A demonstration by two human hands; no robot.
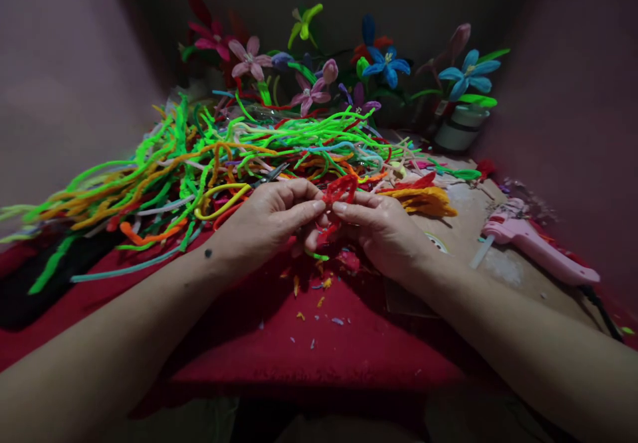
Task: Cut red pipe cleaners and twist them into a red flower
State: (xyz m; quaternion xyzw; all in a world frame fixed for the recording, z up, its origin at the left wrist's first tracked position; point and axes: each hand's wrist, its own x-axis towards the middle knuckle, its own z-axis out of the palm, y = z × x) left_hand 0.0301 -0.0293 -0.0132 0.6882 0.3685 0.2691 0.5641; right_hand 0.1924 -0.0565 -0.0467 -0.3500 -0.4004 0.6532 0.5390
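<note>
Between my two hands is a red pipe cleaner [343, 188] bent into loops, held up over the front of the pile. My left hand [286, 214] pinches it from the left between thumb and fingers. From the right, my right hand [376, 220] pinches the same piece, thumb tip close to the other thumb. Part of the red piece hangs below the fingertips, and the fingers hide some of it. Scissors with yellow handles [222, 202] lie just behind my left hand. An orange-yellow looped pipe cleaner piece [426, 200] rests to the right, beyond my right hand.
A large heap of coloured pipe cleaners [279, 134] spreads across the back and left. A pink glue gun [535, 237] lies on cardboard [461, 230] at right. Pipe cleaner flowers, one a blue flower [387, 66], stand behind near a white pot [461, 127]. Scraps dot the red cloth [349, 343].
</note>
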